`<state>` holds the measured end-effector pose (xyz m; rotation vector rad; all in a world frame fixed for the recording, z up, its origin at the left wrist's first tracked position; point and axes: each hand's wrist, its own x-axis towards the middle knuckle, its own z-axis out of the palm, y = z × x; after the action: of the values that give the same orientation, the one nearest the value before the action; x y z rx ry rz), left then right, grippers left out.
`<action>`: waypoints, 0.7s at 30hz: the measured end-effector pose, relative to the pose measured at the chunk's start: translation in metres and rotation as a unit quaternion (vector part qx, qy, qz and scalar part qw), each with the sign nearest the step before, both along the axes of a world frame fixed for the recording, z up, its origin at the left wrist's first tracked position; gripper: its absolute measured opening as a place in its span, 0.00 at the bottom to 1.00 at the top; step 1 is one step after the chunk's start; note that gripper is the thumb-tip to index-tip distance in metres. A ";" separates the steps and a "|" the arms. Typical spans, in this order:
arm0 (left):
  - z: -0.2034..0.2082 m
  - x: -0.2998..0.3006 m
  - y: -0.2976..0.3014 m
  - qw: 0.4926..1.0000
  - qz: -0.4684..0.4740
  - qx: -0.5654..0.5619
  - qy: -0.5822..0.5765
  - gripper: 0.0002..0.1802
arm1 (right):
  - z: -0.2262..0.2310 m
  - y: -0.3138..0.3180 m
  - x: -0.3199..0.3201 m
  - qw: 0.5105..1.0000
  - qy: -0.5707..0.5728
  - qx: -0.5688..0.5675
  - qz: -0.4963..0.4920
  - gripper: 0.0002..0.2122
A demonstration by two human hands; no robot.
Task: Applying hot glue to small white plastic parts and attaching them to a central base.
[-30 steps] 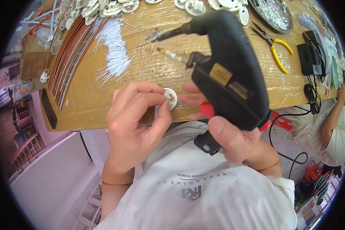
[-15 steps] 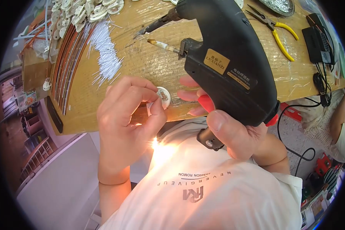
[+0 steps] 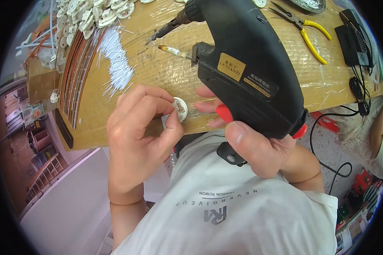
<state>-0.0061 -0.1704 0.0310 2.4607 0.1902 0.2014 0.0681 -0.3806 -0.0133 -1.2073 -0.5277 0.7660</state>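
My right hand [image 3: 259, 146] grips a black electric soldering gun [image 3: 247, 55] with a red trigger [image 3: 224, 113]. The dark soldering tip [image 3: 168, 30] and the solder feed tube [image 3: 174, 52] point left above the table. My left hand [image 3: 142, 131] pinches a small round white plastic part [image 3: 181, 109] by its edge, near the table's front edge. Copper-coloured bits show on the face of that part. Soldering tip and part are apart. My left fingers hide part of the white piece.
A heap of white plastic parts [image 3: 93, 15] lies at the back left, beside short white wires [image 3: 115, 63] and long brown strips [image 3: 74, 76]. Yellow-handled pliers [image 3: 312, 38], a metal dish [image 3: 310, 5] and a black power adapter [image 3: 351, 44] with cable are at the right.
The soldering gun has shifted slightly left. My left hand stays almost where it was, holding the white part. The bright glare below it on my shirt is gone.
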 end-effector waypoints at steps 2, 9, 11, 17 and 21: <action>-0.001 0.000 -0.002 0.999 0.020 -0.032 0.018 0.09 | 0.006 0.000 -0.003 0.997 0.080 -0.005 -0.017 0.20; -0.003 -0.005 -0.001 0.999 0.026 -0.021 0.006 0.08 | 0.001 -0.025 -0.001 0.999 0.020 -0.001 0.029 0.24; -0.004 -0.006 0.000 0.998 0.033 -0.052 0.006 0.08 | 0.015 -0.035 -0.013 0.990 0.126 -0.061 -0.017 0.27; -0.006 -0.009 0.000 0.998 0.031 -0.046 -0.007 0.08 | -0.010 -0.059 -0.024 0.995 0.085 -0.054 -0.010 0.26; -0.011 -0.009 0.002 0.998 0.021 -0.050 -0.024 0.09 | -0.012 -0.051 -0.030 0.992 0.090 -0.029 -0.088 0.12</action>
<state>-0.0151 -0.1688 0.0201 2.3525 0.2257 0.2622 0.0377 -0.4313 -0.0253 -1.2065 -0.2484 0.7346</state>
